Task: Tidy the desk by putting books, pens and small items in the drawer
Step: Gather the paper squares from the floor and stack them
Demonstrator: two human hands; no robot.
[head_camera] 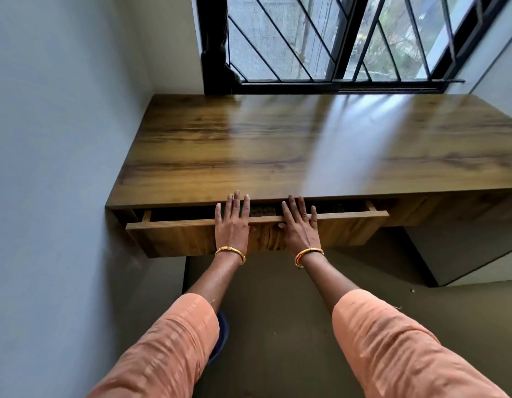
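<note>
my left hand (pixel 232 222) and my right hand (pixel 299 225) both lie flat on the top edge of the wide brown wood-grain drawer (pixel 174 234), fingers straight and spread, reaching over the pale front lip toward the dark gap behind it. neither hand holds anything; they only press on the drawer front, side by side near its middle. a thin gold bangle (pixel 230 254) sits on each wrist, and my peach-coloured sleeves (pixel 174 340) run back toward me

the drawer hangs under the front edge of the long glossy brown wooden table (pixel 277 145), pulled out only a little way, so a narrow slot of its inside shows. something dark and speckled lies in there between my hands, but i cannot tell what it is. no books, pens or small items show on the table top, so i judge the putting-away is done and this is the closing step

the drawer's long axis runs left to right, parallel with the table's front edge, and its face points toward me. it looks slightly skewed, the left end sitting a touch further out than the right. the next move, as i judge it, calls for an even push straight away from me with both palms, so it slides in square on its pale wooden runners (pixel 146 216) and does not jam

behind the table stands a black-framed window with diagonal bars (pixel 335 38)
</note>
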